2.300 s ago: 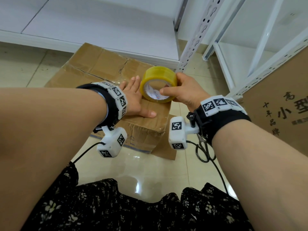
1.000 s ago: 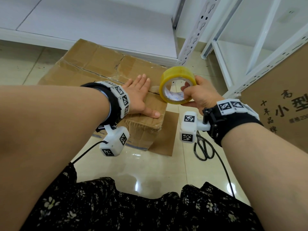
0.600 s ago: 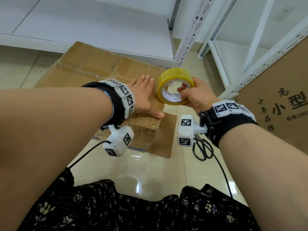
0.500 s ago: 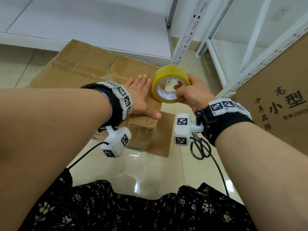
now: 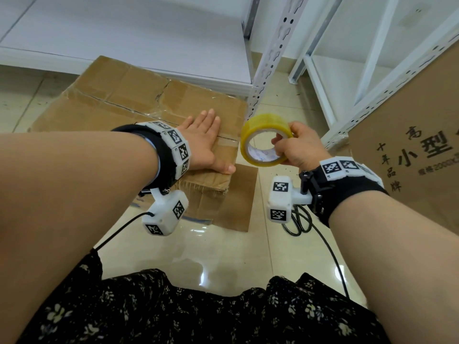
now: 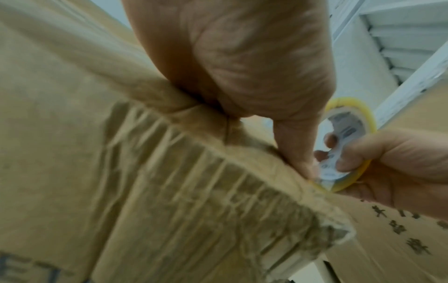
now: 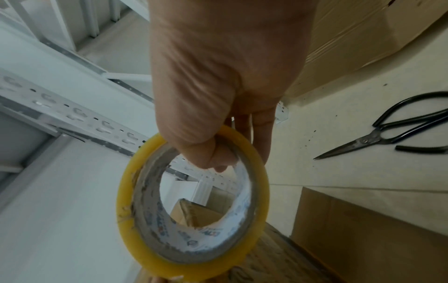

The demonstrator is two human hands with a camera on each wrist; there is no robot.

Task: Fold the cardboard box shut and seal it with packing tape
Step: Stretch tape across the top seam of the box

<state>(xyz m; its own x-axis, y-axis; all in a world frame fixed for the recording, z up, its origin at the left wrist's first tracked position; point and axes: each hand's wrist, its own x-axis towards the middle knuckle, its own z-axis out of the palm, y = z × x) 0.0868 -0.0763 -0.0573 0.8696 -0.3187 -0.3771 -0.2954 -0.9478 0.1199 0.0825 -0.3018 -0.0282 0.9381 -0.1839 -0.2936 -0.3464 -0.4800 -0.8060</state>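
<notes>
A worn brown cardboard box [image 5: 129,105] lies on the tiled floor with its top flaps folded down; old clear tape glints along its seam. My left hand [image 5: 203,142] lies flat on the box's near right corner, fingers straight, thumb along the edge; the left wrist view shows the same palm [image 6: 242,67] pressing the crumpled corner [image 6: 194,181]. My right hand [image 5: 295,147] grips a yellow roll of packing tape [image 5: 265,140] just right of the box, thumb through its core [image 7: 194,201]. No strip is visibly stretched from roll to box.
Black scissors [image 7: 397,132] lie on the floor under my right wrist [image 5: 298,219]. A loose cardboard flap [image 5: 241,199] rests on the floor beside the box. White metal shelving [image 5: 270,50] stands behind and to the right, and a large printed carton [image 5: 409,145] leans at the right.
The tape roll has moved off the box top to the right and now hangs beside the corner. My left hand has kept pressing the same corner.
</notes>
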